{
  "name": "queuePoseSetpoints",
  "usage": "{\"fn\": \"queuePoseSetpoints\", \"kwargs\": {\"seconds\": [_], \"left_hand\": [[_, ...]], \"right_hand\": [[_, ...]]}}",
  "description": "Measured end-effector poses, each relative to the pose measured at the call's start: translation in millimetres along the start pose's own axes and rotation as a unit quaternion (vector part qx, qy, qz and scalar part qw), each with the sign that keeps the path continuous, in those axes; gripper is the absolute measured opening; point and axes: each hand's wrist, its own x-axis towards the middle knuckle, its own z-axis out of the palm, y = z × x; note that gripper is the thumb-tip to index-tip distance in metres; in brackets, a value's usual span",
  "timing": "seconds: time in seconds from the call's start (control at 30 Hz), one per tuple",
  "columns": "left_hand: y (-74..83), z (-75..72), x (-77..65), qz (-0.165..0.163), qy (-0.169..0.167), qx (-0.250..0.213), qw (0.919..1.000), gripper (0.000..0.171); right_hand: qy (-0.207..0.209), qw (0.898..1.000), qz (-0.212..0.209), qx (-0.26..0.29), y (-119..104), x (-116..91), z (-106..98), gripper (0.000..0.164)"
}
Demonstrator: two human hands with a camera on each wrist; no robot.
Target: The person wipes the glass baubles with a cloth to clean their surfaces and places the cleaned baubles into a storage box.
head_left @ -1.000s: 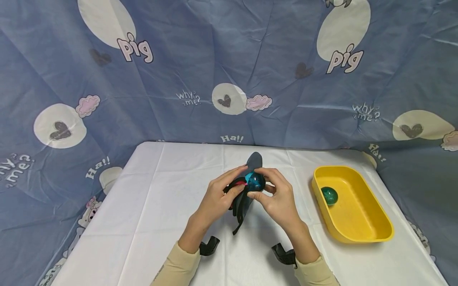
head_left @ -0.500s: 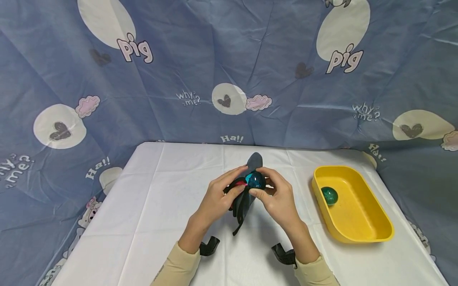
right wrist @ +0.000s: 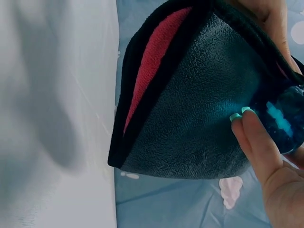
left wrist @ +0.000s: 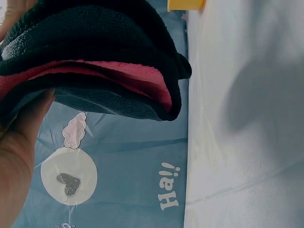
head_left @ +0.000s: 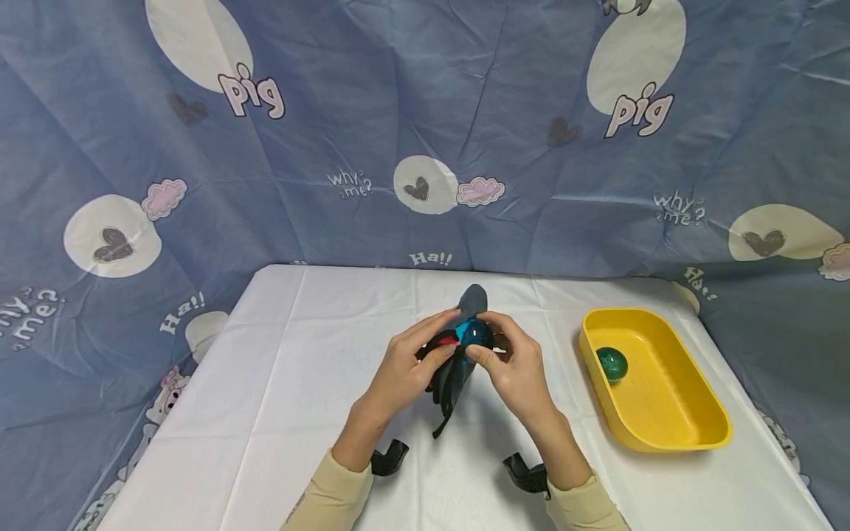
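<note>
In the head view my left hand [head_left: 405, 365] grips a folded grey cloth [head_left: 473, 301] with black edging. Its pinkish-red inner side shows between the folds in the left wrist view, where the cloth [left wrist: 95, 33] hangs above the table with my thumb under it. My right hand [head_left: 518, 365] holds a shiny, see-through blue ball [head_left: 477, 334], thumb in front and fingers behind. The ball [right wrist: 280, 114] lies against the grey side of the cloth in the right wrist view, and two fingertips [right wrist: 259, 130] reach between them. Part of the ball is cut off there.
A yellow tub [head_left: 671, 376] stands on the right of the table, with a green ball [head_left: 612, 364] against its left wall. White cloth covers the table [head_left: 312, 354]. A blue printed curtain [head_left: 358, 110] hangs behind and at both sides.
My right thumb has slid slightly upward and inward over the front of the blue ball. The left hand and the cloth stay nearly where they were.
</note>
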Motion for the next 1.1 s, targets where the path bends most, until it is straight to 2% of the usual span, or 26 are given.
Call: {"fn": "queuePoseSetpoints", "kwargs": {"seconds": [0.3, 0.6, 0.9, 1.1], "left_hand": [[0.5, 0.4, 0.5, -0.003, -0.003, -0.001, 1.0000, 0.048], [-0.6, 1.8, 0.7, -0.002, 0.001, 0.000, 1.0000, 0.048], [-0.4, 1.1, 0.6, -0.010, 0.001, -0.003, 0.9999, 0.048], [-0.5, 0.4, 0.0, -0.012, 0.001, -0.002, 0.9999, 0.048]], "right_hand": [[-0.001, 1.000, 0.015, 0.011, -0.8, -0.2, -0.3, 0.040], [0.008, 0.999, 0.014, 0.028, 0.3, 1.0, -0.8, 0.045], [0.005, 1.000, 0.012, 0.024, -30.8, 1.5, -4.2, 0.050], [0.006, 1.000, 0.015, 0.009, -35.6, 1.2, -5.2, 0.056]]}}
